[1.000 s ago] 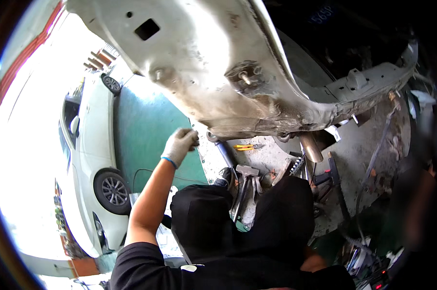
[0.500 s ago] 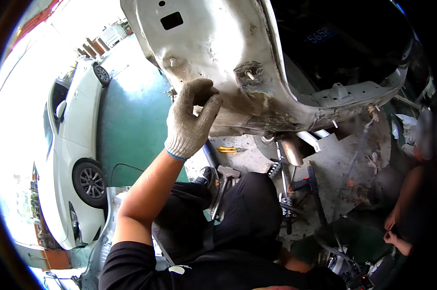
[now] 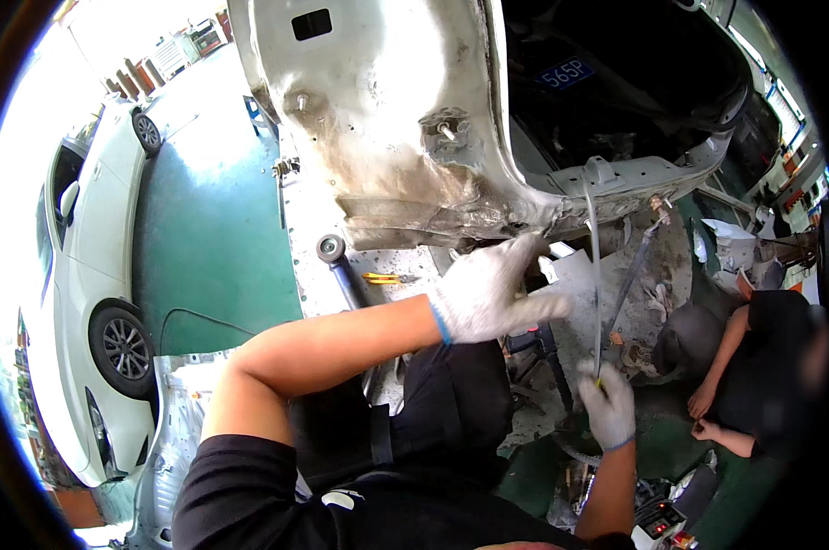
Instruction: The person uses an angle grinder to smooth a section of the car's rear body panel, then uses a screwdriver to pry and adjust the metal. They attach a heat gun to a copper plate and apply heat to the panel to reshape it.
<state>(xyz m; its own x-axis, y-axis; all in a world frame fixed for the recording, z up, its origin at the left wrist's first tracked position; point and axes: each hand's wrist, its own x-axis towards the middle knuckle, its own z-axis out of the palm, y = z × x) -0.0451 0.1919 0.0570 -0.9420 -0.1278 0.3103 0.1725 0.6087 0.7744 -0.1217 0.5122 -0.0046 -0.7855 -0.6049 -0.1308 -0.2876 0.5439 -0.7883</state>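
Note:
My left hand (image 3: 497,289), in a white glove with a blue cuff, is stretched below the lower edge of a worn pale car body panel (image 3: 387,128), its blurred fingers apart with nothing visible between them. My right hand (image 3: 605,408), also gloved, is closed on a long thin grey strip (image 3: 596,280) with a bit of yellow at its lower end. The strip rises to the panel's curved lower rail (image 3: 635,172); whether it touches cannot be told. Left of my left hand lie yellow-handled pliers (image 3: 387,278) and an angle grinder (image 3: 339,266).
A co-worker (image 3: 754,376) in dark clothes crouches at the right. A white car (image 3: 93,247) stands at the left by a cable (image 3: 204,312). Below the panel lie a black-handled tool (image 3: 547,357) and a hose (image 3: 570,449). A loose metal part (image 3: 167,458) is at lower left.
My left hand has moved right along the panel's lower edge and opened out. My right hand has come into view gripping the strip. The view has shifted, showing more of the co-worker.

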